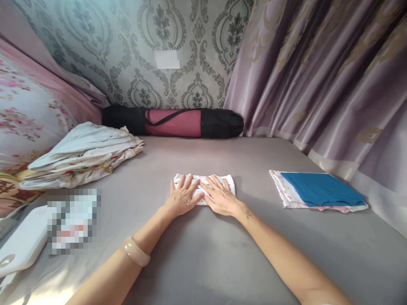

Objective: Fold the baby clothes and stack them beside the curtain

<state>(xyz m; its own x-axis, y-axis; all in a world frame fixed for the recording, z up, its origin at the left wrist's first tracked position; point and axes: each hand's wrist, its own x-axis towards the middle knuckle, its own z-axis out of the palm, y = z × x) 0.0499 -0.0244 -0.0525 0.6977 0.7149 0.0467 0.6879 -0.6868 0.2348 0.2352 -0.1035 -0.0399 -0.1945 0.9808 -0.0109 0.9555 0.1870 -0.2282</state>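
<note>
A small white cloth with dark and reddish prints [202, 178] lies folded on the grey sheet [203, 262] in the middle of the view. Flat on its left half rests my left hand [185, 195], fingers spread. My right hand [221, 197] lies the same way on the right half, its fingers apart. The two thumbs meet or nearly meet near the cloth's front edge. A pale bangle [136, 252] circles my left forearm. Both palms and the cloth under them are hidden.
Right: a blue folded cloth [321, 189] on a white printed one [288, 192]. Left: a stack of pale folded fabric [85, 148], a white object [27, 239] and a pixelated item [76, 220]. Behind: a black and red roll bag [174, 123] by the wall; a purple curtain [286, 76] at right.
</note>
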